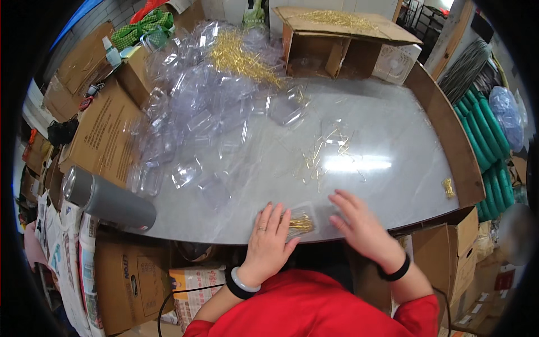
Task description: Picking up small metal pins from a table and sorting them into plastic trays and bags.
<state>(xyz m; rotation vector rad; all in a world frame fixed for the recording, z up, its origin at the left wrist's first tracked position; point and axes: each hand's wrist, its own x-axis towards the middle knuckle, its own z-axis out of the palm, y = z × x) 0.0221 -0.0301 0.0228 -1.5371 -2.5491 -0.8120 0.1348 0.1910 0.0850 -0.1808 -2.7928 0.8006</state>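
Observation:
A small clear plastic box (307, 226) lies at the near edge of the table, holding a bundle of thin gold wire hooks (299, 223). My left hand (266, 241) rests flat on the box's left part, fingers stretched forward and covering that end. Just right of the box, my right hand (359, 227) hovers with fingers apart and nothing in it. Farther off, loose gold wire hooks (317, 154) are scattered on the grey table (393, 123). A big heap of clear plastic boxes (196, 95) fills the left, with a pile of gold wires (238, 56) on top.
A grey cylindrical bottle (106, 197) leans over the near left table edge. At the back stands an open cardboard box (314, 53), with more gold wires on top. A cardboard strip (446, 129) walls the right side, near a small gold bundle (447, 188).

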